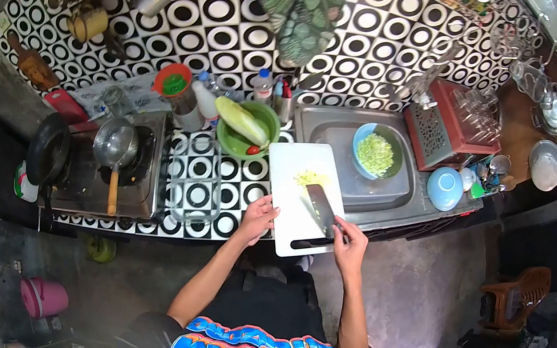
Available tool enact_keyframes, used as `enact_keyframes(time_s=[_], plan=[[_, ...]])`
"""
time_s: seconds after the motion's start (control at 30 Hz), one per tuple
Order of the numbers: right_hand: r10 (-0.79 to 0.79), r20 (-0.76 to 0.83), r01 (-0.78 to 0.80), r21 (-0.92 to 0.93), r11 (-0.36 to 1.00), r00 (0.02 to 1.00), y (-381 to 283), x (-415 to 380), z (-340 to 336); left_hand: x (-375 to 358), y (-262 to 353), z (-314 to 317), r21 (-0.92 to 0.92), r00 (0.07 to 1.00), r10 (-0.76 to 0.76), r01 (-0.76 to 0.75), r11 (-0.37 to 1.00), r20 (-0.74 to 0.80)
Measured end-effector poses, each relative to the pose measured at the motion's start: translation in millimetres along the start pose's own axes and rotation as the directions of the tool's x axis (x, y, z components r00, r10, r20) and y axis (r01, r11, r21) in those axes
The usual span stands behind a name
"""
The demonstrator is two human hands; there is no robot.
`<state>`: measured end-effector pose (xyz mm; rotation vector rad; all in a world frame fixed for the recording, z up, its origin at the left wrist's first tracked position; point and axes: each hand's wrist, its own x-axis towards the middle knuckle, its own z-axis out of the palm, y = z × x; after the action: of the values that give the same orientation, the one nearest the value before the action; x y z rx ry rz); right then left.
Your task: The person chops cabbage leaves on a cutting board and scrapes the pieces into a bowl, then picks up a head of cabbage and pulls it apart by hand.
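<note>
A white cutting board (294, 213) juts over the counter's front edge, its far end beside the sink. My left hand (258, 220) is closed at the board's left edge, fingers curled against it. In my right hand (349, 245) is a wide-bladed knife (319, 207), its blade lying over the board and pointing away from me. Beyond the blade tip sits a small heap of pale yellow-green chopped vegetable (311, 178). A blue bowl (356, 147) in the sink holds chopped light green vegetable (375, 155).
Left of the board stands a green basin (269, 117) with a long pale vegetable (243, 122) and a red tomato-like item (253, 150). A glass dish (193, 193), a saucepan (116, 143) and a stove lie farther left. Right of the sink (392, 200) is an upturned blue bowl (445, 188).
</note>
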<state>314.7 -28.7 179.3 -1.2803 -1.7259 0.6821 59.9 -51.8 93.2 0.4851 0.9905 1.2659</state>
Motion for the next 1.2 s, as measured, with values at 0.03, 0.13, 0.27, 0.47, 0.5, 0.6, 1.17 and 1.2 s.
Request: enact_keyframes(time_s=[0.03, 0.13, 0.27, 0.47, 0.5, 0.6, 1.17, 1.2], plan=[[-0.114, 0.010, 0.115, -0.064, 0.991, 0.993, -8, 8, -8, 6, 4, 10, -0.004, 1.000, 0.020, -0.020, 1.000, 0.002], [-0.347, 0.126, 0.364, -0.156, 0.918, 0.929, -18, 18, -30, 23, 13, 41, 0.013, 0.999, 0.048, -0.048, 0.999, 0.006], [-0.427, 0.315, 0.515, -0.293, 0.806, 0.848, -11, 32, -49, 55, 8, 69, 0.013, 0.996, 0.069, -0.069, 0.998, 0.065], [-0.466, 0.363, 0.579, -0.331, 0.745, 0.807, 28, 67, -68, 76, 9, 117, 0.008, 0.997, 0.077, -0.077, 0.997, -0.014], [-0.475, 0.357, 0.584, -0.327, 0.743, 0.804, 31, 73, -71, 81, 10, 123, 0.018, 0.996, 0.090, -0.091, 0.996, 0.003], [-0.491, 0.341, 0.589, -0.314, 0.744, 0.802, 49, 93, -76, 89, 7, 135, 0.053, 0.995, 0.092, -0.091, 0.994, -0.026], [-0.282, 0.228, 0.343, -0.301, 0.890, 0.932, 149, 194, -66, 112, -19, 165, 0.135, 0.986, 0.149, -0.139, 0.981, -0.069], [-0.253, 0.222, 0.314, -0.316, 0.895, 0.942, 154, 199, -64, 111, -18, 164, 0.135, 0.986, 0.152, -0.143, 0.980, -0.063]])
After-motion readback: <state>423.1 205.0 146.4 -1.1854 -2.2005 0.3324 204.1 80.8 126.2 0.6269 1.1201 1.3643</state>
